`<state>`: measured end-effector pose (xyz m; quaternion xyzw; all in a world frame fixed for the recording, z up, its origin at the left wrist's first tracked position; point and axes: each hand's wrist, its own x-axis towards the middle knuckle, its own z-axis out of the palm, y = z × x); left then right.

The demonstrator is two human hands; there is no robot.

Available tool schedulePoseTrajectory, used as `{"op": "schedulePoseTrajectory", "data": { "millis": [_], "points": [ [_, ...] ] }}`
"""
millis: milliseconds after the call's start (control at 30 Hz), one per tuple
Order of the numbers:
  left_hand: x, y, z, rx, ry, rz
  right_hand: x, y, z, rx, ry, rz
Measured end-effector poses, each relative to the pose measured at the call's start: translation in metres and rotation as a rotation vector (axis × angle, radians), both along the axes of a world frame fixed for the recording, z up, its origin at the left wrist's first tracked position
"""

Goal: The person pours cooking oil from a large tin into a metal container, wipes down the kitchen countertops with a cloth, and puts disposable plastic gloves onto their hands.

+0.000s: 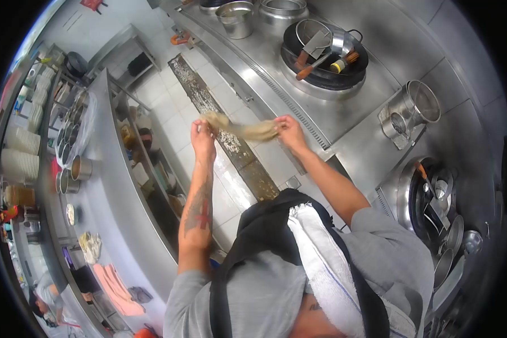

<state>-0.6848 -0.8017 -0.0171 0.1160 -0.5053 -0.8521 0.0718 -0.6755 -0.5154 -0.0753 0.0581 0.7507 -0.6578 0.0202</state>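
A beige-brown cloth (247, 133), blurred by motion, hangs stretched between my two hands in mid-air above the floor. My left hand (203, 134) pinches one end, and my right hand (289, 133) grips the other with its fingers closed. The cloth sags slightly in the middle. Over my shoulder lies a white towel (322, 256), across the strap of a black apron (267, 228).
To the right runs a steel stove (338, 127) bearing a wok (355, 79) with a strainer and brushes. Another wok (416, 197) holds utensils. On the left stands a steel counter (118, 208) with pots, a pink cloth (117, 288) and stacked bowls. A dirty drain channel (253, 176) crosses the tiled floor.
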Motion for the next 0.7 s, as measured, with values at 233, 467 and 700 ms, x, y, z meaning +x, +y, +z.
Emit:
{"op": "schedulePoseTrajectory", "data": {
  "millis": [233, 467, 700],
  "points": [
    [-0.109, 0.004, 0.066, 0.02, 0.095, -0.151, -0.052, 0.003, 0.022, 0.054, -0.033, -0.018],
    [-0.212, 0.06, 0.075, -0.068, -0.014, -0.446, -0.159, -0.038, 0.037, -0.167, -0.344, -0.059],
    [-0.311, 0.07, -0.004, -0.273, -0.108, -0.398, -0.306, -0.058, 0.019, -1.367, -0.252, 0.027]
  ]
}}
